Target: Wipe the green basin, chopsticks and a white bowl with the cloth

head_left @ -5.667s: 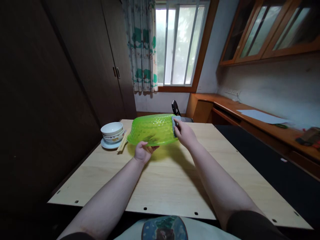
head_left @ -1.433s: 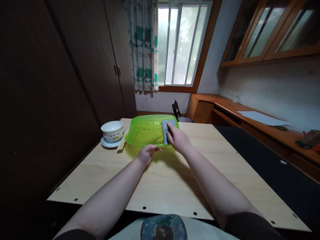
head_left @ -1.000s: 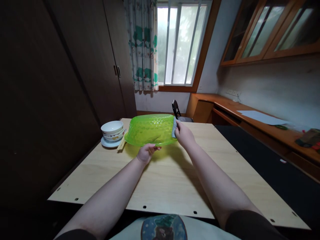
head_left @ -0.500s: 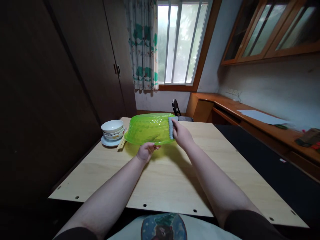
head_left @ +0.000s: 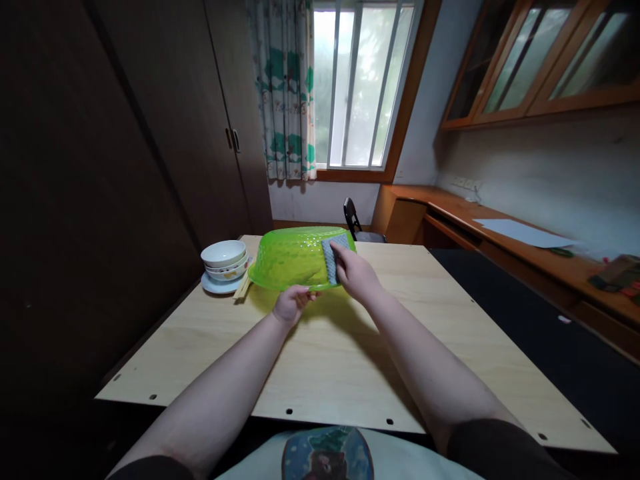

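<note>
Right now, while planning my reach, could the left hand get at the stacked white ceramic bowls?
Probably, after letting go: the left hand sits near the stacked white ceramic bowls but holds the rim of the translucent green plastic basin, which lies between them.

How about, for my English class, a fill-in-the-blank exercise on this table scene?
The right hand presses a grey scouring pad on a ____ plastic basin. Stacked bowls stand left of the basin, with ____ beside them. A patterned curtain hangs beside the ____.

Missing words: green; chopsticks; window.
</note>
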The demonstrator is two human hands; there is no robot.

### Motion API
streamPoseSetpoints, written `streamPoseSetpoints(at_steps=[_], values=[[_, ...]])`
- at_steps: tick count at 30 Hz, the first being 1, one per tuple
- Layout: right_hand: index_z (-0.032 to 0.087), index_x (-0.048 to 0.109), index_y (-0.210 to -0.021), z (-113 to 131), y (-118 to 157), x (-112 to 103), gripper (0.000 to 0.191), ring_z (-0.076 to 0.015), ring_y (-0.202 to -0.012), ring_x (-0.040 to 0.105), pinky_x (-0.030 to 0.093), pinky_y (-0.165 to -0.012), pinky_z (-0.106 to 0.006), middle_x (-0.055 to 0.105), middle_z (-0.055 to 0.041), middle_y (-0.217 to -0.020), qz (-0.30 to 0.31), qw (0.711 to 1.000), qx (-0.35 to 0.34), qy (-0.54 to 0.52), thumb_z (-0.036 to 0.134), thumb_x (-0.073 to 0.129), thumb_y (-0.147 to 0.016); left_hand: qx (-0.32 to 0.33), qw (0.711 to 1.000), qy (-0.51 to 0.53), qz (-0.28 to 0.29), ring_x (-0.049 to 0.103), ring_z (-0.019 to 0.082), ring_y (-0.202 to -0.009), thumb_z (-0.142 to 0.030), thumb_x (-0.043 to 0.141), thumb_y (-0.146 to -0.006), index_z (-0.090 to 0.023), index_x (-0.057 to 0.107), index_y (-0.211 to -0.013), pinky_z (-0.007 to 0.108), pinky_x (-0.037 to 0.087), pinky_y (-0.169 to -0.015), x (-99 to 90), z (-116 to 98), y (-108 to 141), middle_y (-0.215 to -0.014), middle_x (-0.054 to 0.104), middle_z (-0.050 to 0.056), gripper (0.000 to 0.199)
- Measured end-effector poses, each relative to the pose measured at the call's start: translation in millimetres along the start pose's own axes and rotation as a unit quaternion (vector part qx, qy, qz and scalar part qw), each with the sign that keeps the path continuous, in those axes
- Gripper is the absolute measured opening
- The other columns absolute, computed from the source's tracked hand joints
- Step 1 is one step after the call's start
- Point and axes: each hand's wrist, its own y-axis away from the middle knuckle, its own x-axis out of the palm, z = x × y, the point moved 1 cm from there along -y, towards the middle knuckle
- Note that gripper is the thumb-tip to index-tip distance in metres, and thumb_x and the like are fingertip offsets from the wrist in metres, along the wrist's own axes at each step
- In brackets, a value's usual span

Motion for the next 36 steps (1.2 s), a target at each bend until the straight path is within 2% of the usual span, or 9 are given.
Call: streamPoseSetpoints(at_steps=[3,9,11,16,18,21,28,32,36], values=[[0.023,0.044,-0.138,-9.5,-2.2,-2.3,0.053,-0.0242,-0.110,0.059,0.048,-0.092,-0.039,0.060,-0.0084,-0.128,-0.025,0.999,0.031,-0.007,0.017,0.041,-0.086,0.004,1.000,0.008,0.002,0.055,0.014,-0.053,-0.022,0.058,-0.058,-0.016,0.063,-0.053,0.036,0.047,-0.076,1.4,-2.7,1.3,-0.048,0.059,0.001,0.010],[0.023,0.045,-0.136,-27.7,-6.0,-6.6,0.051,-0.0257,-0.103,0.062,0.050,-0.084,-0.039,0.065,-0.0092,-0.119,-0.055,0.991,0.120,0.010,0.016,0.038,-0.086,0.011,1.000,0.018,-0.005,0.055,0.013,-0.050,-0.023,0.064,-0.056,-0.015,0.055,-0.042,0.039,0.048,-0.082,1.5,-3.7,3.2,-0.040,0.052,0.000,0.018],[0.022,0.045,-0.136,-24.1,-5.0,-6.4,0.051,-0.0255,-0.104,0.061,0.050,-0.085,-0.039,0.064,-0.0094,-0.120,-0.053,0.993,0.106,0.010,0.016,0.038,-0.086,0.007,1.000,0.011,-0.004,0.056,0.013,-0.050,-0.024,0.065,-0.056,-0.014,0.055,-0.042,0.039,0.048,-0.082,1.5,-3.0,3.3,-0.041,0.052,0.001,0.019],[0.022,0.045,-0.138,-1.6,0.5,-3.3,0.051,-0.0230,-0.105,0.060,0.048,-0.090,-0.037,0.063,-0.0082,-0.123,-0.009,1.000,-0.002,0.013,0.019,0.040,-0.087,0.004,1.000,0.007,-0.002,0.053,0.013,-0.049,-0.023,0.063,-0.055,-0.013,0.061,-0.048,0.041,0.048,-0.081,4.3,-4.2,3.1,-0.045,0.056,0.001,0.013],[0.022,0.046,-0.137,3.0,1.4,-3.0,0.050,-0.0232,-0.106,0.059,0.047,-0.091,-0.038,0.062,-0.0082,-0.124,0.000,1.000,-0.023,0.015,0.019,0.041,-0.087,0.005,1.000,0.008,-0.004,0.052,0.013,-0.048,-0.022,0.062,-0.056,-0.014,0.061,-0.049,0.042,0.048,-0.082,5.5,-5.4,3.1,-0.044,0.055,0.001,0.011],[0.022,0.046,-0.137,-1.9,-0.5,-4.3,0.051,-0.0242,-0.104,0.060,0.047,-0.089,-0.039,0.063,-0.0090,-0.122,-0.015,1.000,0.001,0.009,0.018,0.041,-0.086,0.012,1.000,0.009,-0.001,0.050,0.013,-0.048,-0.023,0.060,-0.056,-0.016,0.057,-0.044,0.044,0.048,-0.084,5.1,-6.5,3.1,-0.038,0.047,-0.002,0.015],[0.025,0.046,-0.137,-33.3,-7.1,-7.2,0.052,-0.0253,-0.098,0.062,0.050,-0.081,-0.039,0.066,-0.0077,-0.115,-0.042,0.993,0.111,0.006,0.017,0.039,-0.085,0.012,1.000,0.011,0.009,0.041,0.010,-0.043,-0.025,0.056,-0.058,-0.019,0.046,-0.038,0.045,0.046,-0.088,-3.7,-4.5,1.0,-0.033,0.033,-0.005,0.023],[0.024,0.048,-0.135,-36.8,-8.0,-7.1,0.048,-0.0238,-0.099,0.060,0.048,-0.083,-0.037,0.065,-0.0077,-0.114,-0.057,0.995,0.082,-0.014,0.021,0.040,-0.087,0.006,1.000,0.028,0.005,0.044,0.012,-0.044,-0.024,0.055,-0.057,-0.017,0.056,-0.046,0.043,0.048,-0.087,-4.2,-7.2,1.0,-0.034,0.037,-0.004,0.013],[0.019,0.054,-0.126,-33.8,-5.6,-9.6,0.039,-0.0227,-0.087,0.060,0.047,-0.078,-0.036,0.066,-0.0093,-0.097,-0.121,0.992,0.013,-0.034,0.031,0.042,-0.091,0.004,0.997,0.074,-0.015,0.042,0.011,-0.040,-0.023,0.053,-0.057,-0.015,0.061,-0.054,0.041,0.051,-0.078,-3.3,-15.5,1.8,-0.036,0.043,-0.003,0.011]])
